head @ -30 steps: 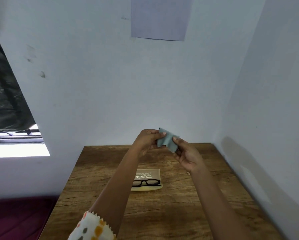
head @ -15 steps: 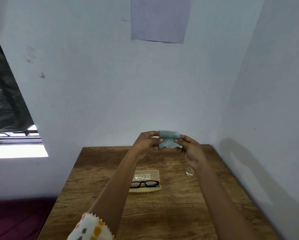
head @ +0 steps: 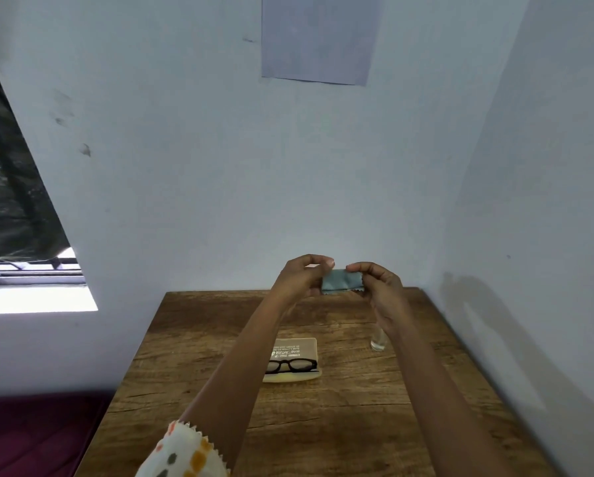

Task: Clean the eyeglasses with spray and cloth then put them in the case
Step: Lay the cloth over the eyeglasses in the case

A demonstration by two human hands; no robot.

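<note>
Left hand (head: 300,277) and right hand (head: 380,284) each pinch one end of the grey-blue cloth (head: 341,281), held in the air above the far edge of the wooden table (head: 357,425). Below, black-framed eyeglasses (head: 290,365) lie on the pale case (head: 299,346), whose upside-down print is too small to read; a clear spray bottle (head: 378,341) stands right of it

Cloth (head: 341,281): we see only its middle; both ends sit under the pinching fingers of the left hand (head: 300,277) and right hand (head: 380,285).
Spray bottle (head: 378,343): we see only the base; the right wrist (head: 390,325) covers the top.
Eyeglasses (head: 290,365): one end is hidden behind the left forearm (head: 240,373).
Case (head: 299,347): the print is too small for us to read.
Sleeve (head: 182,456): cut off by the bottom edge.
</note>
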